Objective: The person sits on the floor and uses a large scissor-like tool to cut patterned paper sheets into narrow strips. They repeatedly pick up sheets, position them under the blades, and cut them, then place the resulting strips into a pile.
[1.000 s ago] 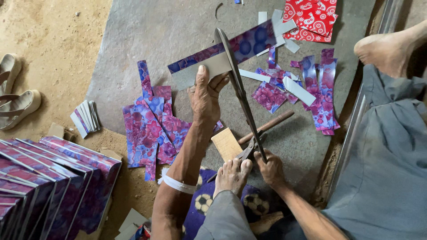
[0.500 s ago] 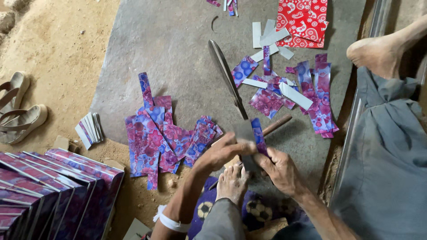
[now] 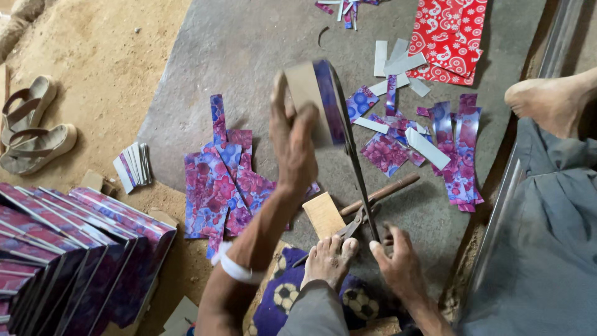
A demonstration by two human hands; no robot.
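Raised since the earlier frames, the left hand (image 3: pixel 292 140) now lifts a folded piece of card (image 3: pixel 314 102) up to the long blade of the floor shears (image 3: pixel 354 165), where half a second ago both hands were low at the pivot. That hand is closed on the card, thumb and fingers pinching its near edge. The right hand (image 3: pixel 398 264) rests low at the handle end of the shears; whether its grip is closed on the handle cannot be told from this view. A bare foot (image 3: pixel 329 261) sits just beside the pivot, apparently steadying the tool.

Risk, as judged: the fingers holding the card lie very near the blade, so a hasty closing stroke could nick them; the toes near the pivot are likewise exposed. A card held tilted could also cut crooked.

Appearance of the card: plain brown on the inner face, purple-and-blue floral print along the outer edge, slightly blurred in the frame.

Surroundings: a small wooden block (image 3: pixel 323 214) lies beside the shears on the stone slab (image 3: pixel 249 50). Printed floral offcuts (image 3: pixel 224 186) lie left of the blade; narrow strips (image 3: pixel 429 137) lie right of it. A red patterned sheet (image 3: pixel 454 37) lies beyond. Finished boxes (image 3: pixel 68 249) are stacked at lower left, near a pair of sandals (image 3: pixel 34 134).
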